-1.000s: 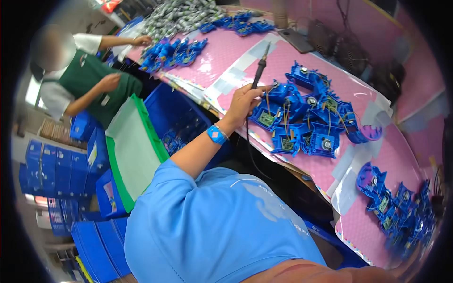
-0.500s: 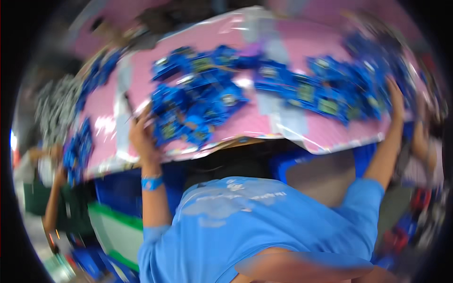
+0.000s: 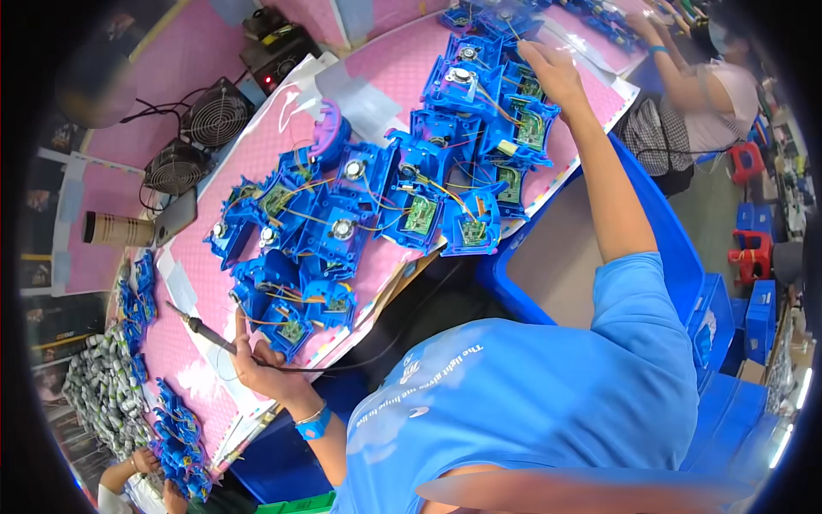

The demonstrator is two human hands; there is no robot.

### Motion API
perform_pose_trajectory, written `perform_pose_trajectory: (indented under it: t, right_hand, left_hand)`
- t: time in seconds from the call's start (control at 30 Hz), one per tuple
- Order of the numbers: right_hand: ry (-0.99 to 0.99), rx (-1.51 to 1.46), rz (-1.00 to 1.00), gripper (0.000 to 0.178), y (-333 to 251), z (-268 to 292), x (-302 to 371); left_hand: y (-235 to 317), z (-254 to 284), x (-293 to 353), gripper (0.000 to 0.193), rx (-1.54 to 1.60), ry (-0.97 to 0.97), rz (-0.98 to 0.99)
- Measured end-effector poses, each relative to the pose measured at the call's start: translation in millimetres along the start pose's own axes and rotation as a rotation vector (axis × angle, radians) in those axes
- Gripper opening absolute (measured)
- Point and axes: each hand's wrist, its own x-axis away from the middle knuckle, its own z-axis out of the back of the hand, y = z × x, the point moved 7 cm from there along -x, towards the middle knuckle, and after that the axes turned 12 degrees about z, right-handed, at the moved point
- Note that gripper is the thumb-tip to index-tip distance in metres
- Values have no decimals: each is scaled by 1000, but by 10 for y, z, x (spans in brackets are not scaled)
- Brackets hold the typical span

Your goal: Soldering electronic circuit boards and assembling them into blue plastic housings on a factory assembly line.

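Observation:
My left hand [image 3: 264, 367] is closed around a soldering iron [image 3: 210, 334], its index finger stretched toward a blue plastic housing. The iron's tip points to the far left, over the pink table covering. My right hand [image 3: 555, 79] reaches to the far right end of the table, beside the blue housings; its fingertips are pressed together at a thin strand that I cannot make out. Between my hands lie several blue housings [image 3: 342, 230] with round silver parts, green circuit boards [image 3: 419, 214] and thin coloured wires. A purple curved piece [image 3: 330, 130] rests among them.
At the back left stand black fans [image 3: 216, 118], a phone [image 3: 175, 218] and a patterned cylinder [image 3: 120, 230]. Grey bundled parts [image 3: 104, 390] are heaped at left. A blue bin [image 3: 548, 257] sits below the table edge. Other people work at the lower left and far right.
The view has turned and become sharper. The soldering iron in my left hand now shows plainly, and my right hand is farther out over the housings.

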Motion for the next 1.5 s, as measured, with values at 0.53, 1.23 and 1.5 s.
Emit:
perform_pose_trajectory:
  t: [0.53, 1.23, 1.5]
  right_hand:
    - [352, -1018, -146, 67, -1130, 2, 1693]
    - [34, -380, 224, 69, -2166, -544, 1172]
    - [256, -287, 300, 38, -510, 821, -527]
  left_hand:
    - [59, 3, 27, 34, 217, -205, -22]
    - [35, 128, 85, 39, 220, -20, -64]
    - [162, 144, 68, 39, 67, 46, -162]
